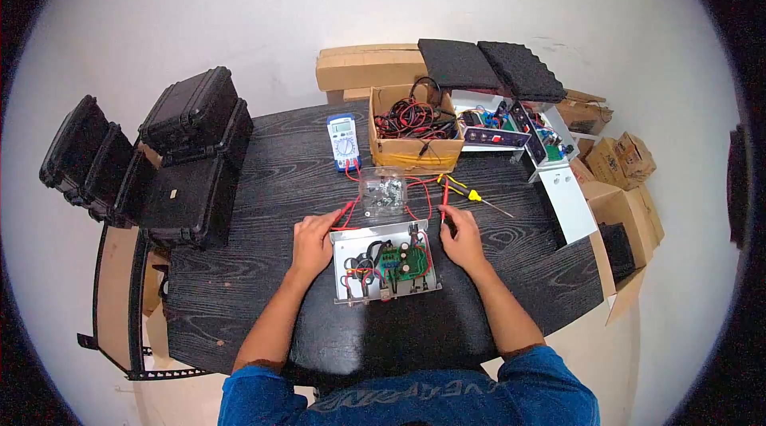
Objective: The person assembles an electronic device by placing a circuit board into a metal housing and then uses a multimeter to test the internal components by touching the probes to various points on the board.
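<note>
In front of me an open metal enclosure (345, 262) holds a green circuit board (413, 262) with coloured wires and black connectors. My left hand (313, 241) is at its left side, fingers closed on a red test probe (346, 208) that points up and right. My right hand (462, 236) is by its right corner, closed around another red test probe (444, 196) held nearly upright. Both probe tips are hard to make out. Red leads run to a blue-and-white multimeter (344, 141). A clear plastic box (384, 193) of small parts stands just behind the enclosure.
A yellow-and-black screwdriver (474, 195) lies right of the clear box. Behind stands a cardboard box (415, 156) full of cables, beside opened electronic units (496, 137). Black hard cases (185, 195) are stacked at left. Cardboard boxes (618, 161) stand beyond the table's right edge.
</note>
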Motion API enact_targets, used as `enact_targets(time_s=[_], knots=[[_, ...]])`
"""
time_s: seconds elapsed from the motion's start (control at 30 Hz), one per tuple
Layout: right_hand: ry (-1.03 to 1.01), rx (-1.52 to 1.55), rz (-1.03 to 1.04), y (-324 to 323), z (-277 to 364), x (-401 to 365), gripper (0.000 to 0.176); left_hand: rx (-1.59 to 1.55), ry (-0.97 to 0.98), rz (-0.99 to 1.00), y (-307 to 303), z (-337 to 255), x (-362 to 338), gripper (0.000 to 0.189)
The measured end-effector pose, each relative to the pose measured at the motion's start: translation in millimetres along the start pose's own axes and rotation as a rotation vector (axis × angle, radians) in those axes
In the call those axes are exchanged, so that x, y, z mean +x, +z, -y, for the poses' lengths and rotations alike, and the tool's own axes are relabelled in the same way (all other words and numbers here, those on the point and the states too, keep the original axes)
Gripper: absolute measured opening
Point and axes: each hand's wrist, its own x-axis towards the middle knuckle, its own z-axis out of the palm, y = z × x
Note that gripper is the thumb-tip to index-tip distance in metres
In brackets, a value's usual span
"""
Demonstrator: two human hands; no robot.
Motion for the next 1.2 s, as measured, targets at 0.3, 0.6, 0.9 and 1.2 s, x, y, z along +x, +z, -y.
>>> enact_targets(time_s=[0.3, 0.6, 0.9, 1.2], knots=[[-0.068, -0.074, 0.152, 0.4, -4.5, -0.9, 0.052, -0.219, -0.156, -0.153, -3.0, -1.2, -6.5, 0.019], [-0.024, -0.163, 0.254, -4.0, 12.7, -1.4, 0.060, -0.139, -0.095, -0.085, -3.7, -16.9, -5.5, 0.018], [-0.065, -0.195, 0.271, -4.3, 17.7, -1.9, 0.060, -0.367, -0.226, -0.054, 8.2, -0.8, 8.2, 0.026], [-0.070, -0.237, 0.335, -5.2, 20.2, 0.0, 0.058, -0.845, -0.693, 0.189, 21.5, 45.1, 45.3, 0.026]])
